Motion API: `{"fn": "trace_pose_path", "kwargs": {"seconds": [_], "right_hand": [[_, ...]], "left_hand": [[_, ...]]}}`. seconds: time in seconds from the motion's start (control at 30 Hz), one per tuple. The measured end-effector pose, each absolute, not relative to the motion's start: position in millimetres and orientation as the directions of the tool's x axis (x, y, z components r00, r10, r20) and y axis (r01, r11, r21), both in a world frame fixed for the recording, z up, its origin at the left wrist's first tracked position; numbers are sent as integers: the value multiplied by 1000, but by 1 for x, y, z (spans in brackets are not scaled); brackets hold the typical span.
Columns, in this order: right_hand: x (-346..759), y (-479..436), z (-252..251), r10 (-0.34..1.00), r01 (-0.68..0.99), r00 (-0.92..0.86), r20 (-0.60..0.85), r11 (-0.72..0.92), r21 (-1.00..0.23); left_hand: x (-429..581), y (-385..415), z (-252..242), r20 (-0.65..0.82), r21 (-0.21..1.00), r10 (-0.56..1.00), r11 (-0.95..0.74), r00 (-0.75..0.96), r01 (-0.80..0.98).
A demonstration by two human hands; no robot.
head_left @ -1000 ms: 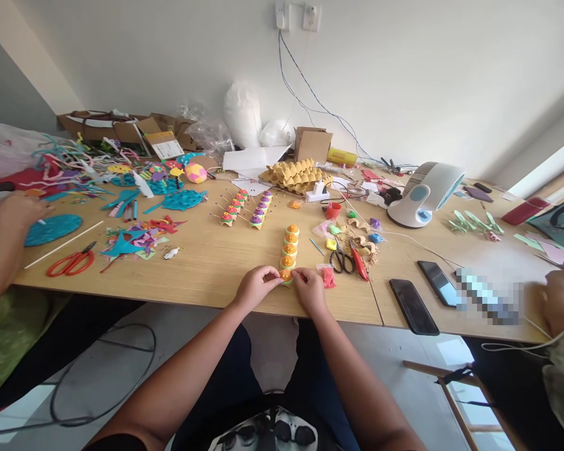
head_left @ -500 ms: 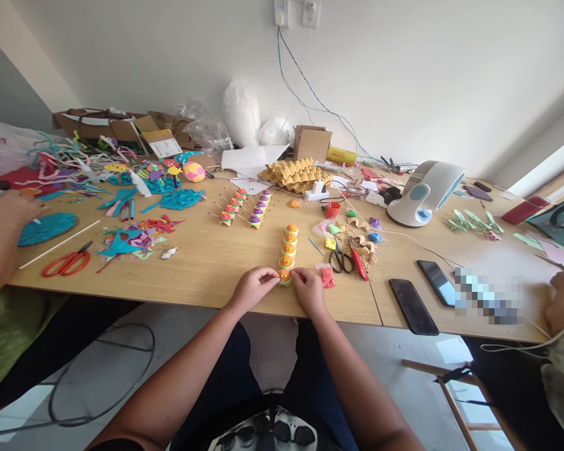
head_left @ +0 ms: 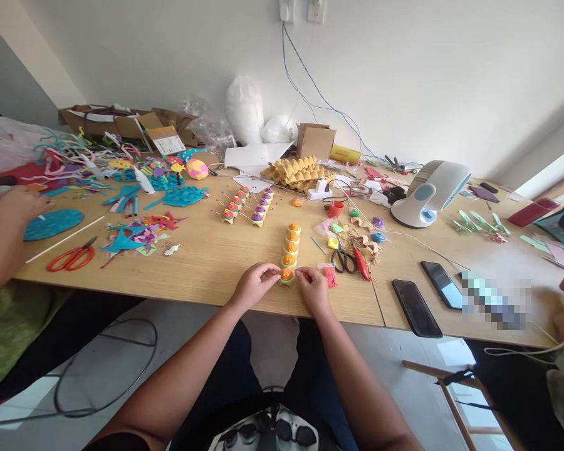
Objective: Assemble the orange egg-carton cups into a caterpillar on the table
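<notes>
Barely anything has shifted since a second ago: your left hand [head_left: 254, 285] and right hand [head_left: 313, 289] stay pinched on the small orange-domed, green-rimmed craft piece [head_left: 287, 275]. It sits at the near end of its matching row [head_left: 292, 241] on the wooden table [head_left: 207, 263], left of the black-handled scissors [head_left: 342, 259].

The cup row [head_left: 290, 247] lies on the table [head_left: 207, 263], its near end between left hand [head_left: 254, 285] and right hand [head_left: 313, 289]; scissors [head_left: 342, 258] just right, phones [head_left: 416, 307] farther right, fan [head_left: 427, 193] behind.
</notes>
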State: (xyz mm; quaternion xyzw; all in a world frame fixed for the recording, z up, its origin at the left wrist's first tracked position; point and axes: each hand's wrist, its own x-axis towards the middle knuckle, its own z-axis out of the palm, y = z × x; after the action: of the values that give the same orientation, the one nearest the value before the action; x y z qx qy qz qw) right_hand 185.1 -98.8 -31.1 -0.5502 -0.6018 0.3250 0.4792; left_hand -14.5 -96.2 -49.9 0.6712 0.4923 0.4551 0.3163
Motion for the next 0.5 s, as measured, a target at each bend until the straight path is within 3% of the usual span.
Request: {"fn": "trace_pose_path", "kwargs": {"seconds": [0.2,0.5], "right_hand": [[185,-100,-28,972,342,65,226,191,-920],[183,-105,-34,965,507,-61,254,249,-825]], "left_hand": [[-15,-96,-50,308,871,948,-316,85,377],[-14,-95,-51,304,883,944,-329,125,335]]}}
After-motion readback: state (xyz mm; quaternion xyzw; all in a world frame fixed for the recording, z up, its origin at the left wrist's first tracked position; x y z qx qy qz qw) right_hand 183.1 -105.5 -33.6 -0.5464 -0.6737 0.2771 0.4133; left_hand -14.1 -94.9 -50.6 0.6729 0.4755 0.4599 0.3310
